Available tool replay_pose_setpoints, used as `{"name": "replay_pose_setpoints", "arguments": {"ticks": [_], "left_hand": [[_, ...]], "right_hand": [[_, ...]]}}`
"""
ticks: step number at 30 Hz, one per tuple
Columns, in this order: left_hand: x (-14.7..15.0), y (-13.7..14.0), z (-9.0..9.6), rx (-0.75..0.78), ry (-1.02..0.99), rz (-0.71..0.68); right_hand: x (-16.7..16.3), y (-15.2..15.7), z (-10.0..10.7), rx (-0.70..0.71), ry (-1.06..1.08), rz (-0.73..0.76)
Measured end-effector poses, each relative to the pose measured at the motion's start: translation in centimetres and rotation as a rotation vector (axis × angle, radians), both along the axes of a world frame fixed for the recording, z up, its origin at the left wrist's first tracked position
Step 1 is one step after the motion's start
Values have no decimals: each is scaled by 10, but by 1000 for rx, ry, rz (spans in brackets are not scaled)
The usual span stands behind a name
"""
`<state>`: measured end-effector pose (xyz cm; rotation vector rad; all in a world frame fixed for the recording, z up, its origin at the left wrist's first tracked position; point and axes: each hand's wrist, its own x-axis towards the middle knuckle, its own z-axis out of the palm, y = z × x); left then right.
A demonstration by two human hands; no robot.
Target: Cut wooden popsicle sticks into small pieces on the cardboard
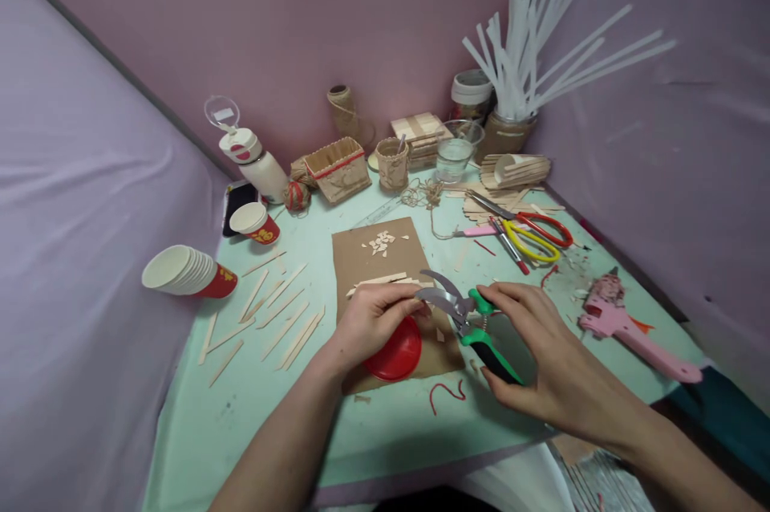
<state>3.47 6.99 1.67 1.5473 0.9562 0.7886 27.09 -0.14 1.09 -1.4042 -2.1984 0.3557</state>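
Note:
My right hand (pixel 535 343) is wrapped around the green handles of the pruning shears (pixel 460 311), whose blades stand apart and point left. At the blades, my left hand (pixel 376 315) is closed in a pinch; what lies between its fingertips is hidden. Under my left hand sits a round red lid or dish (pixel 394 355) on a piece of brown cardboard (pixel 354 255). Several wooden craft sticks (pixel 385 280) lie across the cardboard just behind my fingers. Farther back on it is a small pile of cut wood chips (pixel 380 243).
Loose sticks (pixel 285 327) and stacked paper cups (pixel 186 271) are at left. On the right lie orange-handled scissors (pixel 545 227), yellow-handled scissors (pixel 529 243) and a pink glue gun (pixel 638 335). A bottle (pixel 258 167), stick basket (pixel 340 175) and water cup (pixel 454 159) line the back.

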Motion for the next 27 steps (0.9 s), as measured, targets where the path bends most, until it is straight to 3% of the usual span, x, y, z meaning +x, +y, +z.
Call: {"name": "replay_pose_setpoints", "arguments": {"ticks": [7,14,27], "left_hand": [[0,1,-3,-104,-91,26],[0,1,-6,67,14,-44],[1,1,-4,41,47,-77]], "right_hand": [[3,-2,2,63,-42,39],[2,-3,2,53,-68,59],[2,-3,0,52,-41,62]]}}
